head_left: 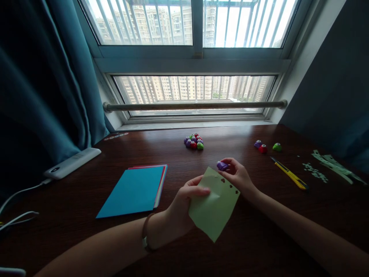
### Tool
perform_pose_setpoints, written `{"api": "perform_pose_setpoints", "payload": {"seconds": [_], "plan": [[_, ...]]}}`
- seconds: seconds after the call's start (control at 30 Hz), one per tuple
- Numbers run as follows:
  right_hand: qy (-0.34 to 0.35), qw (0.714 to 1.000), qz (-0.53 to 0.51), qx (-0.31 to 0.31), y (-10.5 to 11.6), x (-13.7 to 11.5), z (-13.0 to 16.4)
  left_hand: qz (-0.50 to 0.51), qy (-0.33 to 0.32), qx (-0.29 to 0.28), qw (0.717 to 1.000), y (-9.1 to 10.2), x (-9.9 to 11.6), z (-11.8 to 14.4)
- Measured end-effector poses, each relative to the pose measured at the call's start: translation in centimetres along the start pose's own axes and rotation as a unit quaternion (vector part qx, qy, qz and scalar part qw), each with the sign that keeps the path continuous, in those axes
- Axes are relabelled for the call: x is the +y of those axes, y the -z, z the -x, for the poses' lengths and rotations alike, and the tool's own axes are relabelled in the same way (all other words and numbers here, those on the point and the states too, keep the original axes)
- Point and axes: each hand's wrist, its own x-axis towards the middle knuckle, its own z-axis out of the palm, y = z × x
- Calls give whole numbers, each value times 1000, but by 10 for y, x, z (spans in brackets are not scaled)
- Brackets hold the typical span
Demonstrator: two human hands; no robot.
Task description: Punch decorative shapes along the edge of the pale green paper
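Observation:
A light green sheet of paper is pinched between thumb and fingers of my left hand. Several small shaped holes run along its upper right edge. My right hand grips a small purple craft punch by the paper's top corner; whether the paper sits inside the punch I cannot tell. Farther back on the right lie another purple punch, a red punch and a green punch. A cluster of several coloured punches stands at the back middle of the table.
Left of my hands lies a stack of coloured paper, blue on top. A yellow utility knife, tiny paper cutouts and green paper strips lie at the right. A white power bank with a cable is far left.

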Motion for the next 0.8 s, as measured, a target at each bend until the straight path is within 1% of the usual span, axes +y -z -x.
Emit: {"api": "perform_pose_setpoints", "payload": {"seconds": [0.07, 0.1, 0.23, 0.37, 0.43, 0.47, 0.5, 0.53, 0.57, 0.6, 0.63, 0.67, 0.7, 0.73, 0.77, 0.8], "plan": [[23, 998, 59, -18, 1, 4, 9, 12, 12, -3, 1000, -4, 0, 8], [35, 996, 73, -23, 1, 5, 12, 17, 15, 0, 1000, -6, 0, 12], [64, 993, 91, -30, -2, 3, 17, 25, 20, 20, 999, -13, 0, 23], [62, 989, 119, -56, -4, 2, 21, 12, 16, 28, 999, -20, -1, 31], [59, 991, 106, -60, -4, 2, 23, -34, -2, 32, 999, -21, -2, 33], [53, 993, 89, -60, -3, 1, 24, -75, -23, 33, 996, -21, -2, 33], [43, 995, 65, -60, -3, -1, 25, -132, -56, 34, 989, -21, -1, 34], [31, 997, 36, -60, -2, -3, 25, -204, -106, 35, 973, -19, 1, 35], [17, 998, 1, -59, -2, -5, 25, -286, -177, 33, 941, -17, 4, 35], [2, 998, -35, -60, -1, -9, 26, -375, -263, 28, 889, -14, 9, 37], [-13, 996, -69, -62, 0, -12, 26, -463, -360, 22, 810, -10, 14, 39], [-26, 993, -100, -64, 0, -15, 26, -536, -473, 6, 699, -6, 20, 41], [-38, 989, -126, -68, 1, -18, 26, -604, -554, -8, 572, -2, 25, 43], [-48, 986, -144, -75, 1, -20, 26, -651, -620, -15, 438, 1, 30, 46], [-55, 983, -156, -82, 1, -21, 26, -697, -637, -29, 328, 4, 34, 48], [-60, 981, -162, -86, 1, -22, 26, -714, -643, -14, 277, 7, 36, 50]]}}
